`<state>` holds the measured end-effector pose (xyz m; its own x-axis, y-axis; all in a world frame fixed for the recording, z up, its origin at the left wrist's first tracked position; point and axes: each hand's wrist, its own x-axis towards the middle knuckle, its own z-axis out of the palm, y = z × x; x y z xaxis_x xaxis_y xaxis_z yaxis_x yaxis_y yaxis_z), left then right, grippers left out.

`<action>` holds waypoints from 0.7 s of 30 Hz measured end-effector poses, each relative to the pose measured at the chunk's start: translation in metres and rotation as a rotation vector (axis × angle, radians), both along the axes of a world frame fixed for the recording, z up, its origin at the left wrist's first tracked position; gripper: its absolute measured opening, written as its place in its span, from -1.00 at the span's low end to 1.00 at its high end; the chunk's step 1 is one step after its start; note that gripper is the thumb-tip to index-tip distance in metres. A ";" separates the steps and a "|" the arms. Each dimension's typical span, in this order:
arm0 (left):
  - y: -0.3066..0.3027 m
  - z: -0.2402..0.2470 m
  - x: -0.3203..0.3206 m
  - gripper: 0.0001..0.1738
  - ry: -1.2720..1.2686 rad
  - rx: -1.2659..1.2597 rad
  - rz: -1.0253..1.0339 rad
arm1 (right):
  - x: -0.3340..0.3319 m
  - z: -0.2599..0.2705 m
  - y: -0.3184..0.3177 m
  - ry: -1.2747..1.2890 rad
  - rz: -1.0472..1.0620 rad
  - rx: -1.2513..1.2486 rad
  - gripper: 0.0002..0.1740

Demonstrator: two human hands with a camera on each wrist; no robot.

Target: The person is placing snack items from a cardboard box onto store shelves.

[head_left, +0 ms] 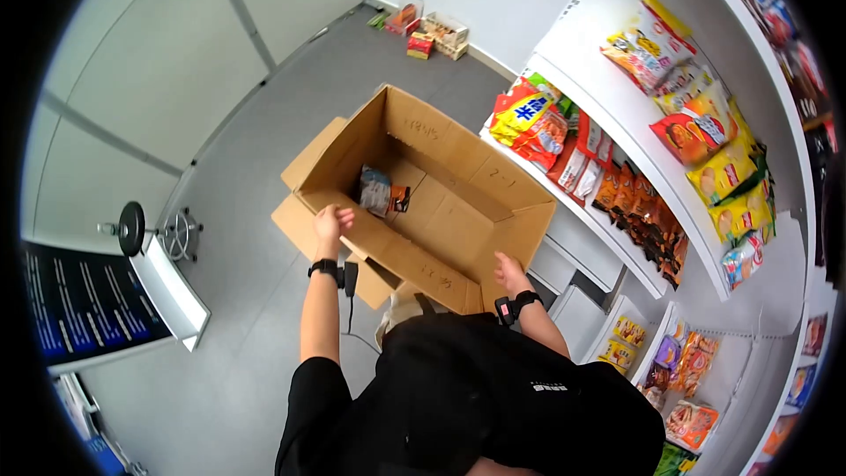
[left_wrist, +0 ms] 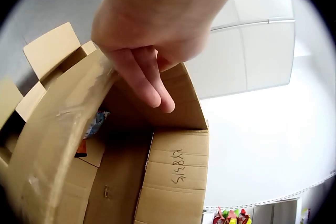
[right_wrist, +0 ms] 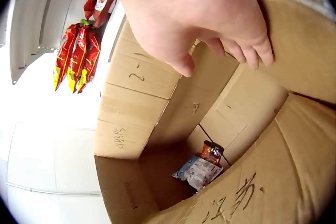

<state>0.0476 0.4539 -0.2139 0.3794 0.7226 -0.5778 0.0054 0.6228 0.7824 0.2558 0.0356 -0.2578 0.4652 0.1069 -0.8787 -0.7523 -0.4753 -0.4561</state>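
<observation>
In the head view a large open cardboard box (head_left: 414, 262) stands before the person, with handwriting on its walls. A blue and silver snack bag (head_left: 374, 190) lies inside at the left end, beside an orange and black snack packet (head_left: 400, 199). The left hand (head_left: 331, 224) is over the box's near left rim, holding nothing, its fingers pointing down in the left wrist view. At the right end, the right hand (head_left: 511, 274) is just over the rim with fingers loosely extended. Both bags (right_wrist: 199, 171) also show in the right wrist view.
Shelves on the right carry red and orange snack bags (head_left: 529, 123) and yellow chip bags (head_left: 731, 181). Small crates and packets (head_left: 447, 35) sit on the floor by the far wall. A wheeled stool (head_left: 181, 234) and a dark display panel (head_left: 84, 300) are on the left.
</observation>
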 end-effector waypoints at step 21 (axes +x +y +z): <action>0.016 0.004 0.008 -0.66 0.016 -0.130 0.138 | 0.055 0.043 0.050 0.267 -0.112 0.129 -0.12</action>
